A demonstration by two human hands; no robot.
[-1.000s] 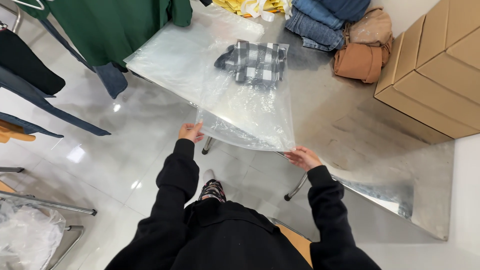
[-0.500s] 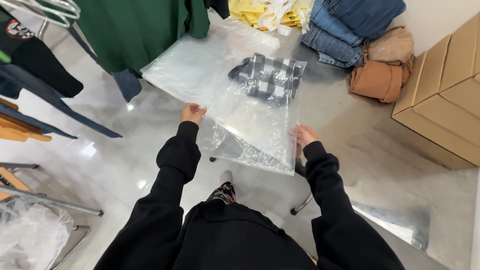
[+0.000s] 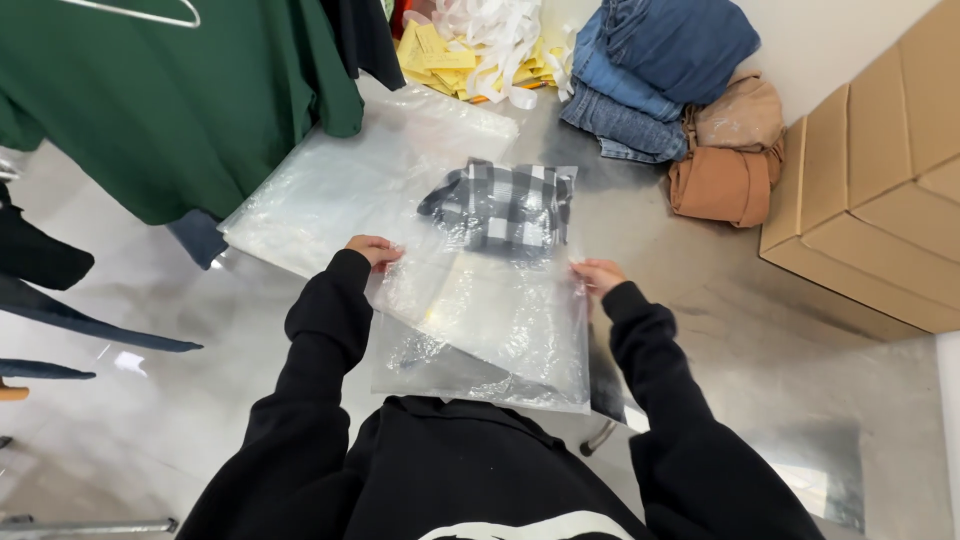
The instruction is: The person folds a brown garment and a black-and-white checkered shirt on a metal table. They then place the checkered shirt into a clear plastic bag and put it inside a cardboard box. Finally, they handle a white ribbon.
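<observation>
Plastic bag (image 3: 490,320), clear and large, hangs between my two hands over the edge of the steel table (image 3: 700,270); its far end with the checked garment (image 3: 505,205) inside rests on the table. My left hand (image 3: 373,250) pinches the left edge, fingers closed on the film. My right hand (image 3: 598,274) grips the right edge in the same way. To do this well, I think both sides must stay level and tight, so the cloth lies flat. Further away lie folded jeans (image 3: 650,60), brown cloth (image 3: 725,160), cardboard boxes (image 3: 880,200) and yellow tags (image 3: 435,55).
</observation>
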